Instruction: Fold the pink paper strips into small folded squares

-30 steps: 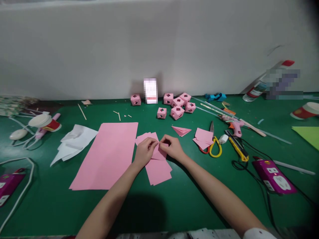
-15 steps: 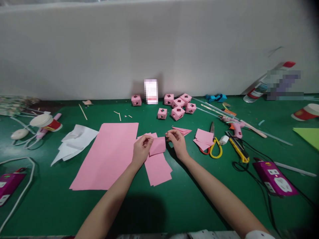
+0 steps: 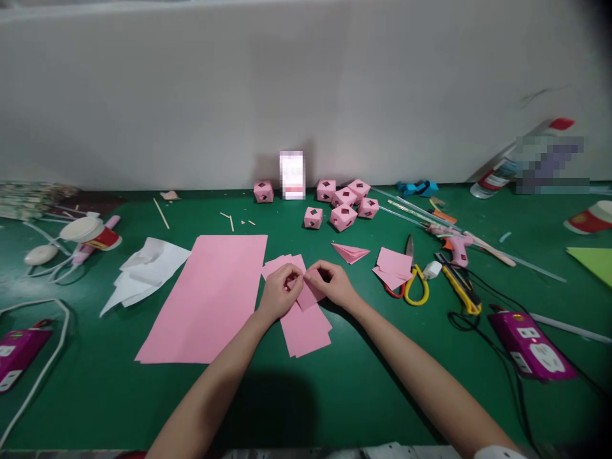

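Observation:
Between my two hands is a small pink piece of paper (image 3: 310,297), pinched along its upper edge. My left hand (image 3: 281,291) is closed on its left side, and my right hand (image 3: 333,282) pinches it from the right; the fingertips almost meet. Beneath it lie several cut pink paper strips (image 3: 306,331), fanned on the green table. Large pink sheets (image 3: 205,299) are stacked to the left. Just beyond my right hand rests a folded pink paper piece (image 3: 350,253). Smaller pink squares (image 3: 393,266) lie farther right, partly over the scissors (image 3: 417,287).
Several pink paper cubes (image 3: 343,217) stand near the wall beside a lit phone (image 3: 292,175). On the right are a glue gun (image 3: 459,247), a yellow utility knife (image 3: 461,288) and a purple power strip (image 3: 531,344). Crumpled white paper (image 3: 146,274) and a lidded cup (image 3: 90,233) sit left.
My right hand has moved left to grip the small paper, its fingertips now near my left ones. The paper has tilted, and the view has shifted slightly.

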`<state>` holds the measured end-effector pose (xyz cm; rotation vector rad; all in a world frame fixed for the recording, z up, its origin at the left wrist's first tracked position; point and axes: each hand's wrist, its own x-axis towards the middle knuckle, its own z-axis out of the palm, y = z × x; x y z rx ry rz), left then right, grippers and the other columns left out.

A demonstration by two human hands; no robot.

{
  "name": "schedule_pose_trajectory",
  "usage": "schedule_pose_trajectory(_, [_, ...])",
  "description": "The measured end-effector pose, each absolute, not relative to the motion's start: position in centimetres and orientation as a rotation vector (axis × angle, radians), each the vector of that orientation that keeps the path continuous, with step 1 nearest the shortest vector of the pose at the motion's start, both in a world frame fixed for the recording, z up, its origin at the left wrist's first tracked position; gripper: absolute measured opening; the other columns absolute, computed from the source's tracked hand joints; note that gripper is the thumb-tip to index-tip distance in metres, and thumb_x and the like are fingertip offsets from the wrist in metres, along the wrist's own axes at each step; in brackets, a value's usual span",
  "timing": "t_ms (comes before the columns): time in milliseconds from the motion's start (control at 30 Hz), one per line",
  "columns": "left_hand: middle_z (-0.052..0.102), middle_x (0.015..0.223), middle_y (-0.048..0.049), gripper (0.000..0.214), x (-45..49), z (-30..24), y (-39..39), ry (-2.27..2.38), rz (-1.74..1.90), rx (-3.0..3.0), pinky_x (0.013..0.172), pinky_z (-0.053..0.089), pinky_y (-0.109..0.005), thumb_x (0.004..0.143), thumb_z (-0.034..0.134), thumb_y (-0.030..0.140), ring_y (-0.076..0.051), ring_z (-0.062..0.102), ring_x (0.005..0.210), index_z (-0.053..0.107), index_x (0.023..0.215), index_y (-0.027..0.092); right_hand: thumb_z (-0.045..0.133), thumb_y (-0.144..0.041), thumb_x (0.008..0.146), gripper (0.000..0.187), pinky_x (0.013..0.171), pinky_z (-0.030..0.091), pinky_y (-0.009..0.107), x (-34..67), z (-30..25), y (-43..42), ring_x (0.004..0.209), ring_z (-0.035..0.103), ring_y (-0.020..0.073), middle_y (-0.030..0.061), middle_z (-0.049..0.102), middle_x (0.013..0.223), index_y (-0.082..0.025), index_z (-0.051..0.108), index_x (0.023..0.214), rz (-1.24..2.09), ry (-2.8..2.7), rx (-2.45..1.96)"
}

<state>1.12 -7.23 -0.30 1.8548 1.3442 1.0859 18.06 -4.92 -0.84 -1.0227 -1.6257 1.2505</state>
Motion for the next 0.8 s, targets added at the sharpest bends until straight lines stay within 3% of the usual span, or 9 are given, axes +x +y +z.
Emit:
schedule_pose_trajectory(267, [0.05,0.061,0.0027,0.014,1.0,0.1,-7.1,1.338,1.062,1.783,0.056,0.036,-0.023,0.073,0.048,0.01,-0.012,0.047,0.058,0.049,0.063,0.019,0.064,-0.033,0.078,0.015,0.062,0.042,0.026,18.2,-0.8,-4.9,0.065,0.055,0.015,0.0001,0.063,0.069,-0.018,0.065,0.074,1.25,-1.55,-1.031])
schedule_pose_trajectory(467, [0.056,0.06,0.0013,0.016,0.5,-0.3,-6.8,1.287,1.137,1.571,0.059,0.042,-0.024,0.073,0.048,0.01,-0.013,0.055,0.06,0.051,0.06,0.018,0.065,-0.035,0.078,0.018,0.063,0.041,0.025,18.8,-1.2,-4.3,0.065,0.051,0.014,-0.0012,0.057,0.069,-0.019,0.06,0.071,1.245,-1.287,-1.039])
schedule_pose_trajectory(633, [0.06,0.069,0.0007,0.006,0.7,-0.5,-6.8,1.273,1.163,1.454,0.056,0.045,-0.023,0.078,0.053,0.018,-0.012,0.058,0.058,0.059,0.078,0.018,0.067,-0.039,0.076,0.022,0.062,0.043,0.025,19.1,-1.8,-3.6,0.065,0.051,0.0138,-0.0015,0.057,0.072,-0.02,0.057,0.072,1.273,-1.115,-1.037])
schedule_pose_trajectory(800, [0.064,0.082,-0.0019,0.026,1.1,-0.4,-6.9,1.278,1.082,1.592,0.054,0.043,-0.02,0.075,0.06,0.019,-0.012,0.058,0.064,0.062,0.101,0.019,0.067,-0.043,0.076,0.025,0.061,0.043,0.025,18.9,-1.9,-3.7,0.065,0.053,0.0139,-0.0003,0.06,0.077,-0.02,0.06,0.081,1.311,-1.135,-1.042])
